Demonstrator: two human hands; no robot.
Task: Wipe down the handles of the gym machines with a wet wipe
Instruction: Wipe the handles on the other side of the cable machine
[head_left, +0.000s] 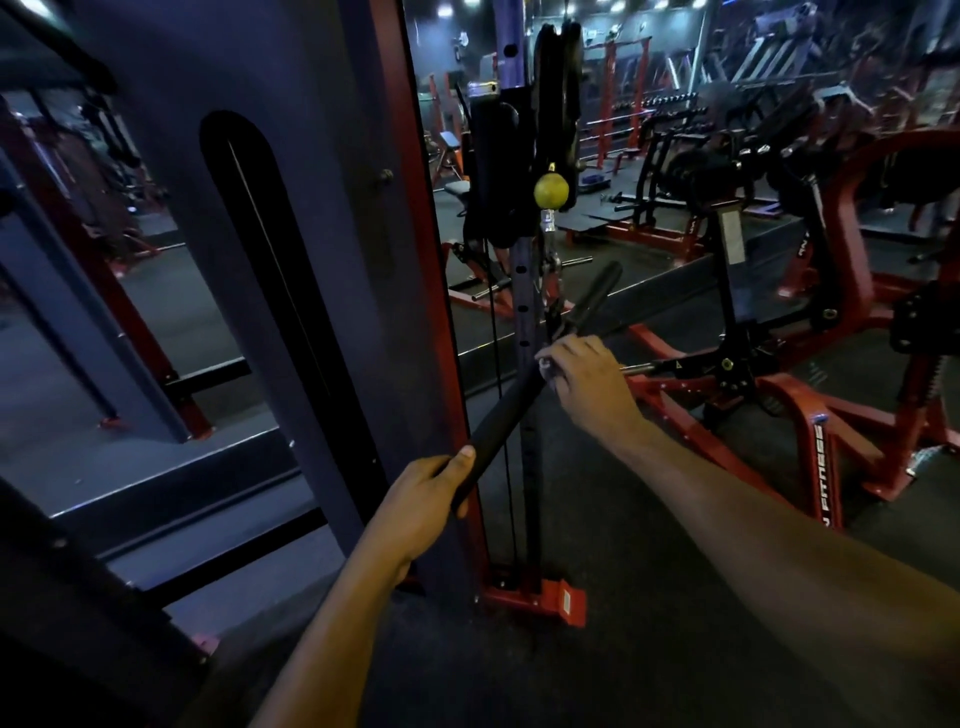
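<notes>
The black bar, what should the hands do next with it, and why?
Probably slide the right hand, which pinches something small and pale that looks like the wipe, down the black bar toward the left hand. The left hand grips the bar's lower end and steadies it, while the right sits near the middle, so the lower foam grip between them looks like the nearest stretch to wipe.

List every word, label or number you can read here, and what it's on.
"FITNESS", white letters running up the red steel machine leg; letters before it unreadable.
White lettering on the black upright post: too blurred.
White sticker on the red floor bracket: too small.
</notes>
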